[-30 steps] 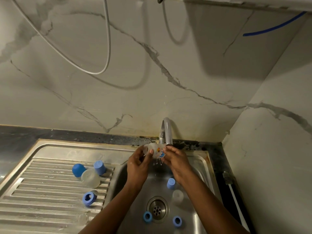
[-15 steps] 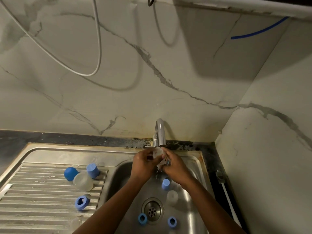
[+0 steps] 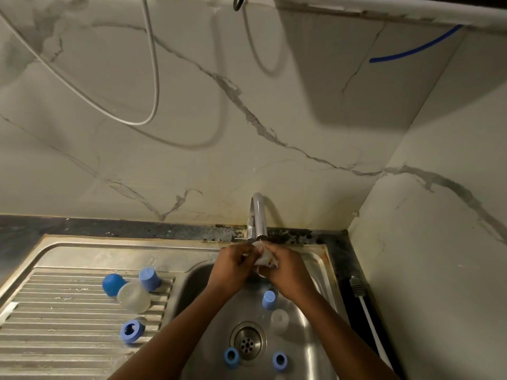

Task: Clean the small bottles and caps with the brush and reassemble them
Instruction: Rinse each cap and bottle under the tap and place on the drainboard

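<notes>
Both hands meet under the tap's spout, over the sink basin. My left hand and my right hand grip a small clear bottle between them; most of it is hidden by fingers. In the basin lie a blue cap, a clear bottle part and two blue rings beside the drain. On the drainboard sit a blue dome cap, a blue cap, a clear dome and a blue ring. No brush shows.
A marble wall rises behind the sink and closes in on the right. A white cable with a grey plug lies on the dark counter strip right of the basin. A grey hose loops down the wall at the upper left.
The two hands have come closer together around the bottle, right under the spout. The head view has tilted slightly, so the sink parts appear lower left.
</notes>
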The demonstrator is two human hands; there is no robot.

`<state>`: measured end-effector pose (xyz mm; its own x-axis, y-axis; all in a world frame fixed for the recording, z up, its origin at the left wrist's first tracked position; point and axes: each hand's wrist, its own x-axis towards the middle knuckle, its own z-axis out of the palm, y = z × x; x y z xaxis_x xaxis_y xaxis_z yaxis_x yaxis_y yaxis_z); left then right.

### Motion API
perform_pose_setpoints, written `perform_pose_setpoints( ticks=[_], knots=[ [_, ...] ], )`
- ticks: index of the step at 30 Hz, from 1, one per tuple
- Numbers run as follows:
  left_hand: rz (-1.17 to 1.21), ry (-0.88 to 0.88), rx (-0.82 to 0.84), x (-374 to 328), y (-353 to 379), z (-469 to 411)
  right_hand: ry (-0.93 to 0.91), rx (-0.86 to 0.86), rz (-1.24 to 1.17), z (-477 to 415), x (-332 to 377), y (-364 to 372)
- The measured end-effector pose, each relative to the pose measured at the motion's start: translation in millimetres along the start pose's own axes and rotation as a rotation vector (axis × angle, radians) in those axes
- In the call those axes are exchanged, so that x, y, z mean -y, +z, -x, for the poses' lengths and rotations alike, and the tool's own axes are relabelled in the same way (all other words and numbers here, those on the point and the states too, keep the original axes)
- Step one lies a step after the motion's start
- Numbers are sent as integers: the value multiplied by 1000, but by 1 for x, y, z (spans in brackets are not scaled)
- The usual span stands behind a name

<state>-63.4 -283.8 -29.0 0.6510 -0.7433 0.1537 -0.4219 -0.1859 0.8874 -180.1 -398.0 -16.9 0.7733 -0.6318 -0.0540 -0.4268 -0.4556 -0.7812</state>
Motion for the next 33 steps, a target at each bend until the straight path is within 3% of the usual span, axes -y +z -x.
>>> perform_pose_setpoints(
  ticks=[5,11,16,19,25,33],
  knots=[
    [-92,-1,-23,-11,-4,-3,-76,-77,212,-1,10,5],
    [-177,198,41,-3,-5,-5,-104,-50,231,-5,13,-5],
    [-187,144,-23,-4,0,-8,-107,-108,265,-4,9,0],
    [-157,161,27,-4,-1,-9,-99,-109,275,-5,9,-2],
    [-774,293,254,-11,-31,-9,-107,-40,299,2,4,-18],
    [-708,300,192,-10,-30,-2,-87,-36,315,4,8,-23]
  ],
)
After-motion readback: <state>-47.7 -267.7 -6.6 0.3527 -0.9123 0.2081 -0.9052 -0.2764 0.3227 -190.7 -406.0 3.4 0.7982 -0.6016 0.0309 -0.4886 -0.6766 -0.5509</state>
